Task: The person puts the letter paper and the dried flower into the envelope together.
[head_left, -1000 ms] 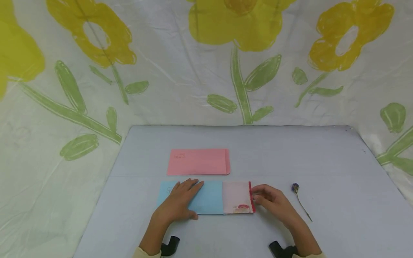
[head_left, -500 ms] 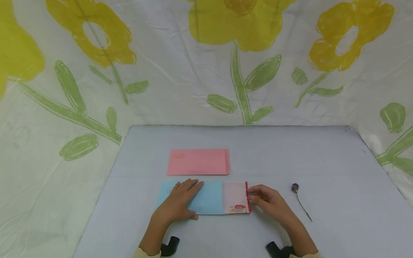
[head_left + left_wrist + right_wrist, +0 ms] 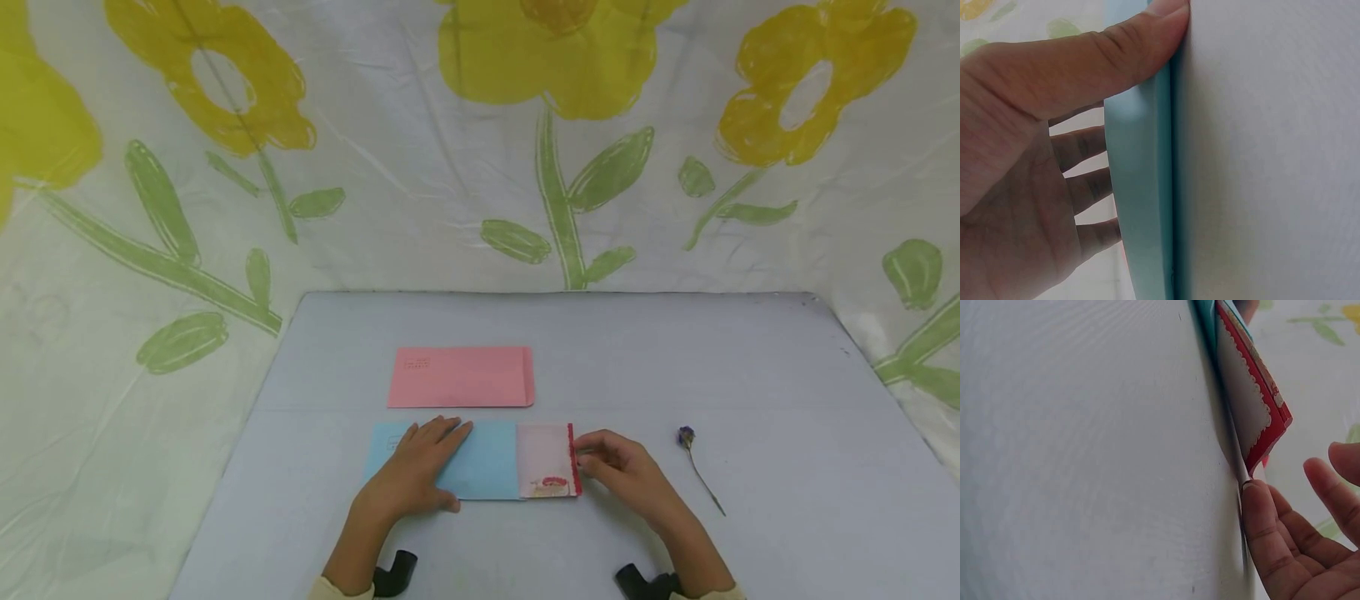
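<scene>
Pink paper lies flat just above the centre of the bench [image 3: 787, 383] as the head view shows it, an envelope [image 3: 461, 377] with small printed lines at its upper left; below it, near the middle of the frame, a light blue envelope [image 3: 487, 467] has a pale card [image 3: 543, 454] sticking out at its right end, red-edged, with a small red-and-tan picture near the lower corner. The left hand [image 3: 420, 467] lies across the blue envelope with fingers extended and spread, covering much of its left half; the right hand [image 3: 622, 471] is at the card's red edge, digits lightly bent and apart, pinching nothing visible; how firmly it touches the card cannot be told. Right of that hand lies a dried flower [image 3: 687, 437], well apart from the paper; black curved pieces [image 3: 396, 573] sit by both wrists at the lower edge, and a flower-painted sheet [image 3: 420, 208] fills the background.

Left wrist view: the thumb [image 3: 1085, 69] rests over the envelope's near edge, a side the head view hides; right wrist view: a scalloped white panel [image 3: 1244, 400] bordered in red shows beneath the slanting card, while from above only the red strip appears.
</scene>
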### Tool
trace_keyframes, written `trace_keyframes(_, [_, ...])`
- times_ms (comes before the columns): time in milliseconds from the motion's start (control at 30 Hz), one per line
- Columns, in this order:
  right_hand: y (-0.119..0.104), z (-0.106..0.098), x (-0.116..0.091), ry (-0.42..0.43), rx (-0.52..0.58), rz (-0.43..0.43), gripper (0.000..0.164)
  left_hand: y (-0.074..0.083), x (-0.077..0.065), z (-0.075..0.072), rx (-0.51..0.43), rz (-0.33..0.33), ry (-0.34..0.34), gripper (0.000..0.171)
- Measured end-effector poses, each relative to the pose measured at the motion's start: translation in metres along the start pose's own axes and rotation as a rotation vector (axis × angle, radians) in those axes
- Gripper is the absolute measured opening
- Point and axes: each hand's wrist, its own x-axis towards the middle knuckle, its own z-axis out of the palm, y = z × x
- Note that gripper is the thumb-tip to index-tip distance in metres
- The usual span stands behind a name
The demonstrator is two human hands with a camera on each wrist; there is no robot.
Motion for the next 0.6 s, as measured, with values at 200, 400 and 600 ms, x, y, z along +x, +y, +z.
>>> trace_keyframes(200, [0.0000, 0.0001, 0.0006, -0.003, 0.014, -0.011, 0.028, 0.0000, 0.0001, -0.0003, 0.001, -0.001, -0.003, 0.104])
trace_keyframes(400, [-0.0012, 0.0004, 0.0021, -0.002, 0.027, 0.009, 0.027, 0.0009, 0.0001, -0.0016, -0.007, -0.001, 0.001, 0.105])
trace_keyframes(600, [-0.0022, 0.0002, 0.0037, -0.005, 0.028, -0.001, 0.026, 0.0016, -0.0004, -0.0006, -0.010, -0.004, 0.006, 0.105])
